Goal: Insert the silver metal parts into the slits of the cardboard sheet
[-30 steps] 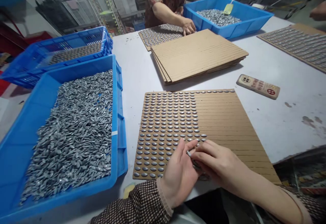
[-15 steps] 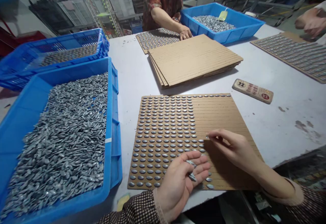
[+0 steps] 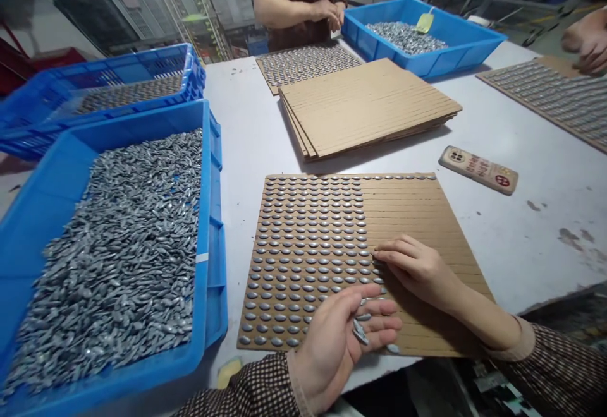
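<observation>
My left hand (image 3: 332,338) is palm up over the near edge of a grooved cardboard sheet (image 3: 412,211), its fingers loosely curled. Several grey, spindle-shaped metal pieces (image 3: 360,332) lie on its fingers. My right hand (image 3: 417,268) bends over the sheet's middle, thumb and fingertips together at the right end of a row. The metal piece under those fingertips is mostly hidden. Rows of like pieces (image 3: 294,287) cover the sheet's left part, and one row runs along its far edge. Part of the near rows is hidden behind my left hand.
A blue bin (image 3: 208,215) of loose pieces stands left, with a blue crate (image 3: 190,69) behind. Beyond the sheet lie stacked cardboard sheets (image 3: 370,107) and a phone (image 3: 478,169). Co-workers' hands are at the back and far right, near another blue bin (image 3: 422,63).
My right hand has moved slightly left, bringing the pinched piece to the row's end. The pieces in my left hand have shifted. The co-worker opposite has lifted a hand off the sheet.
</observation>
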The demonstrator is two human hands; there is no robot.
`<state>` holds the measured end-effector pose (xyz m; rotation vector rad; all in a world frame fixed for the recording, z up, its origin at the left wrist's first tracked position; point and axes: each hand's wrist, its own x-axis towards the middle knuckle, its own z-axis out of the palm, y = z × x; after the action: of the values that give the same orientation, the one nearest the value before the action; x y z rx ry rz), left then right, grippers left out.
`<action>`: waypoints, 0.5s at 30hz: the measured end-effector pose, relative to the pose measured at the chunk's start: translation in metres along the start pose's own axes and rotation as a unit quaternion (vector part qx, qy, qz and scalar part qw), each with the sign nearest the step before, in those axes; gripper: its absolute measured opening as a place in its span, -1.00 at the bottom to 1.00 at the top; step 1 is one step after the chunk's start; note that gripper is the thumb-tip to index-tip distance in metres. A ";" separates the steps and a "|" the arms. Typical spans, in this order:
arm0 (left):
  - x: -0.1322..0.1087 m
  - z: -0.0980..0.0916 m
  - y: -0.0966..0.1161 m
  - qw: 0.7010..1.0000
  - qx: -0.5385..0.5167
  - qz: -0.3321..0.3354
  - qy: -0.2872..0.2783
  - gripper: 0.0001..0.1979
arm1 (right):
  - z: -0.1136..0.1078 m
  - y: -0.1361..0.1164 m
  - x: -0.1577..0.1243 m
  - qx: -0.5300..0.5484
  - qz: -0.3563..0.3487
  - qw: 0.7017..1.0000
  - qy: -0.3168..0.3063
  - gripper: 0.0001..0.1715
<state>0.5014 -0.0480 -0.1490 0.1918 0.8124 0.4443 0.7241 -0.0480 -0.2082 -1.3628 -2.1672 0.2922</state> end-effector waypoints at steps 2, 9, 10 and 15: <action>0.000 0.001 0.000 1.000 0.004 -0.001 0.004 -0.70 | -0.002 0.000 -0.001 -0.013 -0.012 1.000 -0.010 -0.69; 0.000 0.001 -0.002 0.999 0.031 0.017 0.012 -0.81 | 0.002 0.002 0.000 -0.020 -0.003 1.000 -0.004 -0.71; 0.000 0.001 -0.002 0.999 0.041 0.021 0.007 -0.80 | 0.002 0.002 0.000 -0.021 0.001 1.000 -0.003 -0.71; 0.002 -0.003 0.000 0.993 0.079 0.080 0.038 -0.74 | -0.008 -0.010 0.001 0.012 0.036 0.999 0.005 -0.69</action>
<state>0.5004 -0.0472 -0.1518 0.3920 0.9104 0.5412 0.7211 -0.0526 -0.1967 -1.4270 -2.1034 0.3376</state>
